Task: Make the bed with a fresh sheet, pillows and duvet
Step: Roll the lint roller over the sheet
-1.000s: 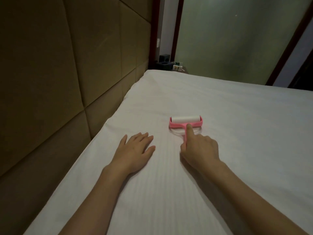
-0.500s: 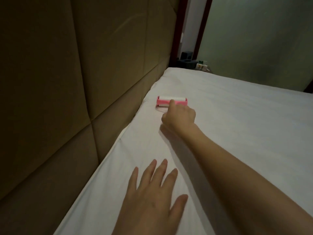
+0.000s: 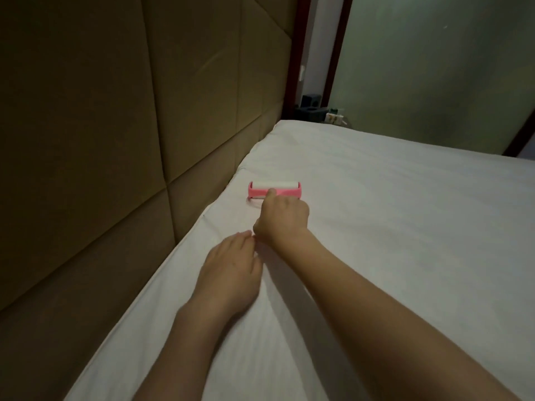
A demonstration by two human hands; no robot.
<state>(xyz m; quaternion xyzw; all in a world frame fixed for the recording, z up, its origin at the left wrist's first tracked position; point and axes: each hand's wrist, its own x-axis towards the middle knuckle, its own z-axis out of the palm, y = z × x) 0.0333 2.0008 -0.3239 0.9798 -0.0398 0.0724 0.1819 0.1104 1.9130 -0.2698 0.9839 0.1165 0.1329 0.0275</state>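
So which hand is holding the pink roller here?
The right hand, reaching ahead with fingers curled round the lint roller near the headboard. The left hand just lies flat on the sheet.

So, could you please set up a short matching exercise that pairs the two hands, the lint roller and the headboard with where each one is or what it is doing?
Column one:
1. right hand
2. left hand
3. lint roller
4. headboard

Column two:
A. padded brown panels along the left edge of the bed
B. pink frame with a white roll, on the sheet close to the headboard
C. lies flat on the sheet, holding nothing
D. grips the roller's handle, index finger stretched toward the frame

Pairs: 1-D, 2-C, 3-B, 4-A
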